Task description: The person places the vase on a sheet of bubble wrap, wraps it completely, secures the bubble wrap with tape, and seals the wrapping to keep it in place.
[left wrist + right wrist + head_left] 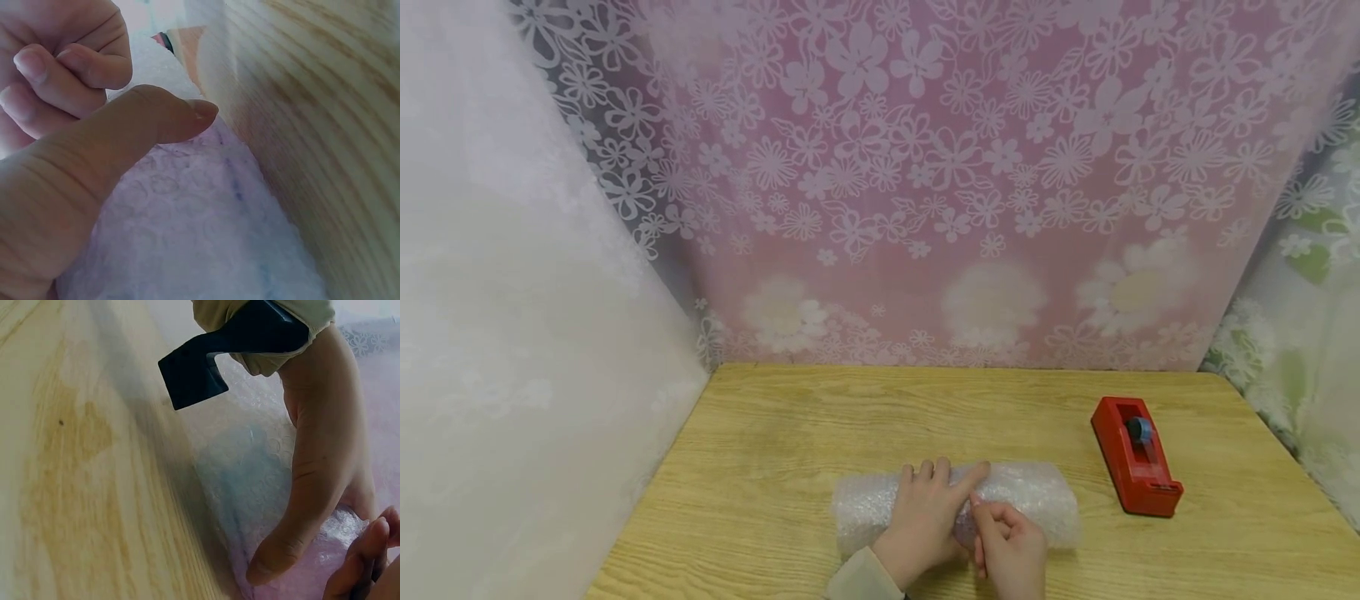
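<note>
A roll of clear bubble wrap [1030, 500] lies crosswise near the front of the table, with a pinkish and bluish tint showing through it. My left hand [925, 517] grips it near the middle, fingers spread over the top and thumb [150, 115] along the near side. Just right of it, my right hand [1011, 542] has its fingers curled. Its thumb and index fingertips meet at the wrap's surface, beside a shiny, creased patch [340, 534] of plastic. Whether they pinch the wrap itself or a thin strip on it is hard to see.
A red tape dispenser [1138, 467] with a small roll of tape stands on the wooden table [760, 467], right of the bubble wrap. Flowered curtains [880, 183] hang behind the table and at both sides. A dark device [237, 347] is strapped to the left wrist.
</note>
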Available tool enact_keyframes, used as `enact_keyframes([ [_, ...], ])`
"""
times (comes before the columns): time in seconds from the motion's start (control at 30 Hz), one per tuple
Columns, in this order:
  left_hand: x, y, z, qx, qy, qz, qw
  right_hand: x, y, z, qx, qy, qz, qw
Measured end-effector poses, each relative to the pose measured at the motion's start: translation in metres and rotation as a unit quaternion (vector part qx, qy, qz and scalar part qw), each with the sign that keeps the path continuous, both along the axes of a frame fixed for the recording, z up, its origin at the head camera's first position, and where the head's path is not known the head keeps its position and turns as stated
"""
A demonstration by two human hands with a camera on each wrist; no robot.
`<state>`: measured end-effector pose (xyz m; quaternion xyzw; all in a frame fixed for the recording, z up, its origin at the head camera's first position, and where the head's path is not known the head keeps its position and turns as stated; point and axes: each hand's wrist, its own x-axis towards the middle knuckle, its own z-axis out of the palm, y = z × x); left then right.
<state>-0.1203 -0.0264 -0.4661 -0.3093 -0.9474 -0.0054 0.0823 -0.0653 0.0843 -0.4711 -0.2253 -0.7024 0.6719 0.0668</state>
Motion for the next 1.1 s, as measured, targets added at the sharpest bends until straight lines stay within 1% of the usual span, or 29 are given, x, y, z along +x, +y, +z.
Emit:
enact_keyframes([
  [0.17,0.000,0.000,0.001,-0.011,-0.007,0.001,0.9999,-0.001,0.001,0.000,0.004,0.002,-0.004,1.000],
  [0.4,0.000,0.001,0.002,-0.014,-0.014,0.004,0.9998,-0.002,0.005,0.003,0.022,-0.009,0.015,1.000],
  [0.5,0.000,0.001,0.003,-0.017,-0.015,0.005,0.9997,-0.003,0.006,0.006,0.020,-0.013,0.021,1.000],
  [0.67,0.000,0.001,0.000,-0.017,-0.004,0.005,0.9998,-0.003,0.006,0.007,0.023,-0.020,0.027,0.999],
  [0.77,0.002,-0.001,-0.001,-0.012,0.005,-0.001,0.9999,-0.003,0.006,0.006,0.026,-0.022,0.028,0.999],
  [0.87,0.003,-0.005,0.000,0.004,0.016,-0.020,0.9997,-0.003,0.006,0.006,0.025,-0.024,0.026,0.999],
  [0.93,0.003,-0.008,0.000,0.020,0.026,-0.041,0.9986,-0.003,0.006,0.006,0.024,-0.023,0.027,0.999],
  [1.03,0.004,-0.013,0.000,0.059,0.044,-0.086,0.9936,-0.002,0.006,0.006,0.021,-0.021,0.030,0.999],
  [1.1,0.004,-0.016,0.001,0.082,0.063,-0.115,0.9879,-0.002,0.006,0.006,0.019,-0.018,0.031,0.999],
])
